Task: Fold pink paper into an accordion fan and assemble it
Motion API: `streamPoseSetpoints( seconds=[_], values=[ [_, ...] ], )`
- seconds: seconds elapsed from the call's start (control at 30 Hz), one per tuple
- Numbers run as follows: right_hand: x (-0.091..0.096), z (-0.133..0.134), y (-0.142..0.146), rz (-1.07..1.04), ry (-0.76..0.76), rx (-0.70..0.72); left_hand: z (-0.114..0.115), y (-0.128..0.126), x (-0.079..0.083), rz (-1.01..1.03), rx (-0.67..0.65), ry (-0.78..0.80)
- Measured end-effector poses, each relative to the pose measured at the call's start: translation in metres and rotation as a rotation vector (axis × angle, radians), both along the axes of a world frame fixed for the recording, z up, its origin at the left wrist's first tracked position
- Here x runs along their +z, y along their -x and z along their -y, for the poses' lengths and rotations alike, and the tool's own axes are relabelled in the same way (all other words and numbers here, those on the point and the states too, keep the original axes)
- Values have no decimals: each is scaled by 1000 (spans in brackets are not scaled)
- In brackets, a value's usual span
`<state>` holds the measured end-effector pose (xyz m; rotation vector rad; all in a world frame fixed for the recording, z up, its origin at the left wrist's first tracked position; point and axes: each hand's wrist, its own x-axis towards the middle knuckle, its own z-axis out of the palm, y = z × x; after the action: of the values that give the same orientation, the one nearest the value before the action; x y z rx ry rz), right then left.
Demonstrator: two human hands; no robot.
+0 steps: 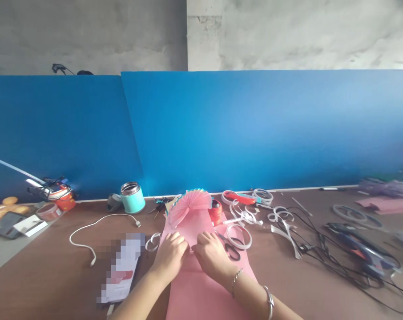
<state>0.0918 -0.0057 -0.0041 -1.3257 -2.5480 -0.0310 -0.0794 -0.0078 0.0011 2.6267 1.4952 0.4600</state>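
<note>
A long pink paper sheet lies on the brown table in front of me. My left hand and my right hand rest side by side on it, fingers curled and pressed down on a fold across the sheet. Just beyond my fingers a pleated pink fan with a teal edge stands on the far end of the paper. Black-handled scissors lie right of my right hand, inside a white tape ring.
A teal metal cup and a red tape roll stand near the blue partition. A white USB cable and a blurred-out packet lie to the left. White paper strips, black cables and a glue gun fill the right.
</note>
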Motion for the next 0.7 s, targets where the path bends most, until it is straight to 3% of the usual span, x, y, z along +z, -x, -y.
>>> streamPoseSetpoints(
  seconds=[0.1,0.23,0.57,0.7],
  values=[
    [-7,6,-7,68,-9,66,4,3,-17,-91,9,-81],
    [-11,10,-21,28,9,41,10,5,-24,-145,-2,-97],
    [-4,14,-29,-136,98,-46,9,7,-8,-45,-52,4],
    [-9,14,-25,-159,107,-152,5,4,-1,31,-13,113]
  ],
)
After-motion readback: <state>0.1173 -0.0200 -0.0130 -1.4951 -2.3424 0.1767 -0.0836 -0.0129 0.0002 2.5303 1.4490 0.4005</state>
